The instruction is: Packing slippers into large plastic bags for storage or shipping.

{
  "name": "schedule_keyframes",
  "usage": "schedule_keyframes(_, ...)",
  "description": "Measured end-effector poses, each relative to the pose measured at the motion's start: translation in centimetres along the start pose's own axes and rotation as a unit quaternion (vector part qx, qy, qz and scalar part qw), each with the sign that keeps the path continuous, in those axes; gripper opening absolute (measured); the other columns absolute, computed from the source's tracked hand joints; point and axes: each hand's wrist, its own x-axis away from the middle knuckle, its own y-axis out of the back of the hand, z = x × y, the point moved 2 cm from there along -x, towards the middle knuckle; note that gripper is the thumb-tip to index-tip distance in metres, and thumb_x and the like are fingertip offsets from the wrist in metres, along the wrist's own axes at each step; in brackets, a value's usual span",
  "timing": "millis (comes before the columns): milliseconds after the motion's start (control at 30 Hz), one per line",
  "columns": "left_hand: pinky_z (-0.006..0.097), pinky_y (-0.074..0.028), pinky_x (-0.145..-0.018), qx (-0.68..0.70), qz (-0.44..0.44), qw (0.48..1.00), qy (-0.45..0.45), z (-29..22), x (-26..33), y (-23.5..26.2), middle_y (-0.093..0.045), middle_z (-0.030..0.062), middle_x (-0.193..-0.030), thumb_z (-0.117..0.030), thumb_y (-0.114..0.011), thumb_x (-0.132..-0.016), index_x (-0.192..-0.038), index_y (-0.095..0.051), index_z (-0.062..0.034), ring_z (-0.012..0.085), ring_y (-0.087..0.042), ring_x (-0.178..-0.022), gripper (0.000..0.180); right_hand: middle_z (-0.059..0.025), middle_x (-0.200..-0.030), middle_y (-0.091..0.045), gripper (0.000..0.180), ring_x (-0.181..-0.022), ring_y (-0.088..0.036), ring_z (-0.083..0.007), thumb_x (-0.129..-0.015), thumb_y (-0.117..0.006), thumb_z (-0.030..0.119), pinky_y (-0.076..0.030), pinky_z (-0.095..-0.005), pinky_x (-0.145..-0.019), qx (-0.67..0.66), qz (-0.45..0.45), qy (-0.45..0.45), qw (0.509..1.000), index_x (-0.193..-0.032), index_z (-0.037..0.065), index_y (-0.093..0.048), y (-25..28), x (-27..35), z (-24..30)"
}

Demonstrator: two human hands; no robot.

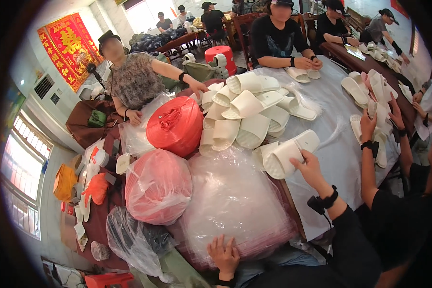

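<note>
My right hand (pixel 312 170) grips the edge of a pair of off-white slippers (pixel 287 158), one lying against the other, at the near right side of a slipper pile (pixel 254 108). At the front, my left hand (pixel 224 257) lies with fingers spread on a thick stack of clear plastic bags (pixel 230 201). It holds nothing. The slippers in the pile are the same off-white kind, heaped loosely just beyond the bags.
Left of the bags are a red roll of plastic twine (pixel 175 126) and a pink-red roll in a clear bag (pixel 158 186). Across the table a person (pixel 139 77) reaches toward the pile. Other people sit beyond and work at the right, near more slippers (pixel 369 96).
</note>
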Motion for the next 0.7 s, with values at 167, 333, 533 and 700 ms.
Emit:
schedule_keyframes(167, 0.051, -0.025, -0.105, -0.003, -0.003, 1.000, -0.007, 0.0, 0.1, 0.0, -0.054, 0.0089, -0.125, -0.015, -0.062, -0.072, -0.104, -0.066, -0.0180, 0.0312, -0.043, -0.121, 0.033, -0.0003, -0.080, -0.062, 0.025, -0.067, -0.053, -0.0059, -0.083, -0.068, 0.017, -0.042, -0.0219, -0.059, -0.022, 0.034, -0.019, 0.999, -0.098, -0.002, -0.063, 2.1, 4.6, 1.0)
schedule_keyframes(333, 0.051, -0.026, -0.105, -0.002, -0.009, 1.000, -0.014, 0.0, 0.2, -0.1, -0.054, 0.0088, -0.124, -0.014, -0.061, -0.073, -0.104, -0.066, -0.0175, 0.0313, -0.045, -0.120, 0.031, 0.0024, -0.077, -0.060, 0.020, -0.066, -0.050, -0.0036, -0.083, -0.068, 0.015, -0.040, -0.0207, -0.057, -0.098, 0.046, -0.114, 0.988, -0.096, 0.000, -0.064, 4.0, 8.4, -0.5)
schedule_keyframes(533, 0.051, -0.027, -0.105, -0.008, -0.011, 1.000, -0.014, 0.0, 0.1, 0.0, -0.054, 0.0095, -0.123, -0.012, -0.061, -0.074, -0.105, -0.065, -0.0170, 0.0313, -0.045, -0.119, 0.032, 0.0030, -0.075, -0.059, 0.019, -0.064, -0.050, -0.0048, -0.083, -0.068, 0.016, -0.040, -0.0218, -0.056, -0.078, 0.022, -0.164, 0.983, -0.089, -0.001, -0.064, 4.7, 11.2, -2.0)
schedule_keyframes(700, 0.050, -0.026, -0.106, -0.006, -0.017, 1.000, -0.010, 0.0, -0.1, 0.3, -0.054, 0.0100, -0.124, -0.011, -0.061, -0.074, -0.106, -0.065, -0.0165, 0.0312, -0.045, -0.120, 0.033, 0.0004, -0.073, -0.059, 0.021, -0.063, -0.051, -0.0061, -0.081, -0.069, 0.017, -0.040, -0.0235, -0.056, 0.017, 0.035, -0.176, 0.984, -0.085, -0.002, -0.063, 4.4, 10.9, -1.1)
